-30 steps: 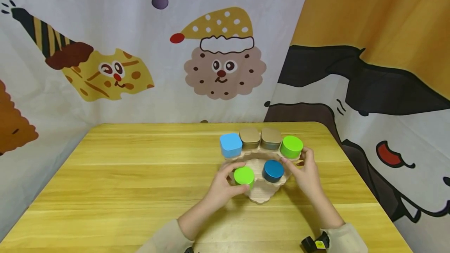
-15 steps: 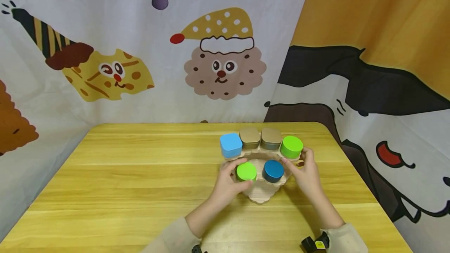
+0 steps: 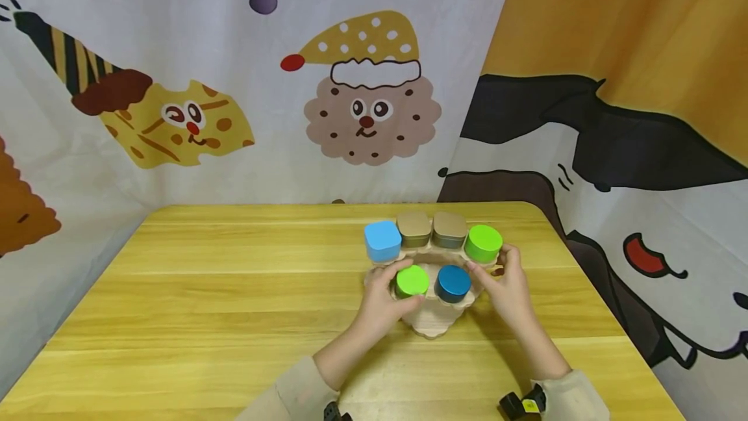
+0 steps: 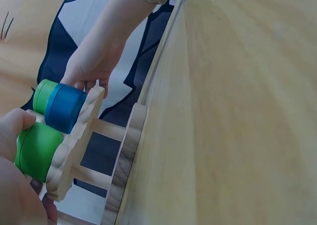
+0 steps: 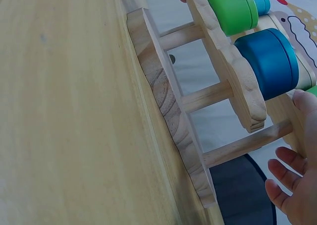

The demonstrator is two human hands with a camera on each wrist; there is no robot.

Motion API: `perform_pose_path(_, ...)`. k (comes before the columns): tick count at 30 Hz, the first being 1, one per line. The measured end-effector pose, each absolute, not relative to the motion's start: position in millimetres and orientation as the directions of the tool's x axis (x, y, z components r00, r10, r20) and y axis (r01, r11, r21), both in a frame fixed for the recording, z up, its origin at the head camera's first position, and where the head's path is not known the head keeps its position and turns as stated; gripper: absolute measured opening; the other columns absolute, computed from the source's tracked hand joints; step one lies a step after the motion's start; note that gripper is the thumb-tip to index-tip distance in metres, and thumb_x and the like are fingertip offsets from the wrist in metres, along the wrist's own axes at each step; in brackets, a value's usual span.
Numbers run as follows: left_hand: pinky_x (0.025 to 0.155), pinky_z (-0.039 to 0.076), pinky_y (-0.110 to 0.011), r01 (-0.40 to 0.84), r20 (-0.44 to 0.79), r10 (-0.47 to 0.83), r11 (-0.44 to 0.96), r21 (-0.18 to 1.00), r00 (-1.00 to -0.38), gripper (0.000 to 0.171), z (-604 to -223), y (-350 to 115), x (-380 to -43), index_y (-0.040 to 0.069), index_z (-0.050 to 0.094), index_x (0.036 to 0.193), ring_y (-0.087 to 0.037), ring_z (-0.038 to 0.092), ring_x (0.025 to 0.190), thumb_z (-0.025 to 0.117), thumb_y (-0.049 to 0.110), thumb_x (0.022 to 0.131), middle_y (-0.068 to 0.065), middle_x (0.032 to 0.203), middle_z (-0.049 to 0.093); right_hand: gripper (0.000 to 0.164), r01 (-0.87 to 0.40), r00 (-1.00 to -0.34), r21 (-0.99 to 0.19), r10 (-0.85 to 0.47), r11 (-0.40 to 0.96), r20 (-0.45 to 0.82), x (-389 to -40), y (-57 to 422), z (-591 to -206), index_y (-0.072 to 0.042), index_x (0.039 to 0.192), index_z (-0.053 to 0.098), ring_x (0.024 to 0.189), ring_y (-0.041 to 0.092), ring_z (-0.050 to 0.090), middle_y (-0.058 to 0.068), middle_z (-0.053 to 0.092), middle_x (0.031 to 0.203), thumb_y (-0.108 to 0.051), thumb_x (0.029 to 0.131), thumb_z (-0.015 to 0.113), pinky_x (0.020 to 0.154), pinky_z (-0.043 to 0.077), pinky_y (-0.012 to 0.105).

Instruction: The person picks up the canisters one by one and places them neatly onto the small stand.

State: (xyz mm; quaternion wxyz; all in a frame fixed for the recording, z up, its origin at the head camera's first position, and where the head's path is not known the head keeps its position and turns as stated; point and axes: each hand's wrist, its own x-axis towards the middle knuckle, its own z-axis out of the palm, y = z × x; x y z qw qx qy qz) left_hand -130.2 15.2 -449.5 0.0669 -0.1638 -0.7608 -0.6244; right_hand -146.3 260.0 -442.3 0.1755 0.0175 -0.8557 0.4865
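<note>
A tiered wooden stand (image 3: pixel 431 323) with scalloped edges stands on the table. On its middle tier, my left hand (image 3: pixel 378 307) holds a green round tin (image 3: pixel 412 280) between thumb and fingers at the left side. In the left wrist view the base of this green tin (image 4: pixel 38 150) meets the tier. Right beside it sits a dark blue round tin (image 3: pixel 453 283). My right hand (image 3: pixel 510 288) grips the right end of the upper tier, thumb in front; in the right wrist view its other fingers (image 5: pixel 285 175) curl loosely below. Another green round tin (image 3: pixel 484 243) sits just above that thumb.
Along the upper tier stand a light blue squarish tin (image 3: pixel 383 241) and two brown squarish tins (image 3: pixel 415 229), left of the green one. The wooden table (image 3: pixel 204 297) extends to the left. A printed curtain (image 3: pixel 234 38) hangs behind it.
My left hand has moved slightly up and right with the green tin, bringing it onto the middle tier closer to the dark blue tin. The right hand has stayed in place.
</note>
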Motion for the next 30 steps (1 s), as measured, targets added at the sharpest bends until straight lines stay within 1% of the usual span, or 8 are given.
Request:
perform_pose_path(5, 0.088, 0.037, -0.046, 0.322, 0.291, 0.164, 0.214, 0.922, -0.943, 0.063, -448, 14, -129, 0.011, 0.061, 0.128, -0.026, 0.041, 0.107, 0.083, 0.013, 0.070, -0.009, 0.122, 0.057, 0.063, -0.204, -0.936, -0.822, 0.142, 0.531, 0.323, -146, 259, -442, 0.002, 0.133, 0.034, 0.093, 0.018, 0.042, 0.015, 0.054, 0.110, -0.025, 0.088, 0.071, 0.077, 0.038, 0.027)
perform_pose_path(8, 0.088, 0.035, -0.047, 0.332, 0.297, 0.169, 0.239, 0.913, -0.940, 0.064, -447, 13, -129, 0.010, 0.060, 0.130, -0.027, 0.041, 0.109, 0.083, 0.014, 0.070, -0.008, 0.124, 0.057, 0.063, -0.208, -0.934, -0.817, 0.139, 0.538, 0.330, -147, 258, -442, 0.002, 0.132, 0.034, 0.093, 0.019, 0.042, 0.015, 0.055, 0.109, -0.024, 0.089, 0.071, 0.076, 0.038, 0.028)
perform_pose_path(13, 0.092, 0.033, -0.050, 0.353, 0.309, 0.194, 0.265, 0.897, -0.931, 0.067, -446, 11, -130, 0.011, 0.058, 0.133, -0.029, 0.041, 0.115, 0.084, 0.016, 0.072, -0.007, 0.128, 0.056, 0.062, -0.215, -0.935, -0.820, 0.130, 0.531, 0.330, -148, 259, -441, 0.004, 0.131, 0.035, 0.095, 0.019, 0.041, 0.015, 0.052, 0.110, -0.023, 0.088, 0.071, 0.078, 0.037, 0.033)
perform_pose_path(18, 0.091, 0.037, -0.050, 0.363, 0.305, 0.235, 0.267, 0.893, -0.923, 0.070, -443, 6, -127, 0.009, 0.055, 0.135, -0.029, 0.041, 0.114, 0.085, 0.016, 0.072, -0.008, 0.125, 0.056, 0.063, -0.215, -0.937, -0.792, 0.108, 0.571, 0.333, -148, 264, -438, 0.005, 0.129, 0.037, 0.097, 0.021, 0.042, 0.017, 0.049, 0.110, -0.024, 0.087, 0.073, 0.078, 0.035, 0.036)
perform_pose_path(21, 0.090, 0.039, -0.050, 0.374, 0.303, 0.270, 0.268, 0.888, -0.914, 0.071, -442, 1, -125, 0.009, 0.054, 0.136, -0.027, 0.044, 0.112, 0.085, 0.018, 0.073, -0.008, 0.123, 0.055, 0.064, -0.226, -0.935, -0.771, 0.088, 0.595, 0.342, -147, 270, -436, 0.006, 0.130, 0.036, 0.098, 0.023, 0.043, 0.019, 0.049, 0.112, -0.022, 0.087, 0.073, 0.077, 0.035, 0.038)
perform_pose_path(24, 0.094, 0.038, -0.053, 0.363, 0.281, 0.307, 0.251, 0.897, -0.909, 0.071, -441, -8, -120, 0.010, 0.052, 0.138, -0.029, 0.044, 0.118, 0.083, 0.019, 0.075, -0.008, 0.129, 0.052, 0.065, -0.241, -0.932, -0.751, 0.068, 0.614, 0.355, -142, 277, -434, 0.007, 0.133, 0.034, 0.099, 0.026, 0.045, 0.020, 0.049, 0.115, -0.019, 0.087, 0.072, 0.078, 0.035, 0.040)
perform_pose_path(27, 0.099, 0.033, -0.059, 0.339, 0.248, 0.333, 0.251, 0.907, -0.910, 0.072, -440, -18, -114, 0.015, 0.051, 0.139, -0.031, 0.039, 0.127, 0.083, 0.019, 0.075, -0.007, 0.139, 0.046, 0.066, -0.244, -0.936, -0.731, 0.043, 0.637, 0.350, -135, 285, -431, 0.006, 0.135, 0.033, 0.101, 0.029, 0.047, 0.020, 0.049, 0.118, -0.017, 0.088, 0.072, 0.079, 0.035, 0.042)
perform_pose_path(30, 0.101, 0.028, -0.063, 0.317, 0.212, 0.349, 0.281, 0.906, -0.913, 0.072, -438, -29, -108, 0.017, 0.050, 0.140, -0.033, 0.033, 0.133, 0.082, 0.021, 0.075, -0.008, 0.146, 0.039, 0.066, -0.238, -0.943, -0.702, 0.011, 0.671, 0.331, -128, 294, -428, 0.007, 0.136, 0.033, 0.103, 0.032, 0.047, 0.021, 0.050, 0.118, -0.019, 0.088, 0.071, 0.079, 0.035, 0.044)
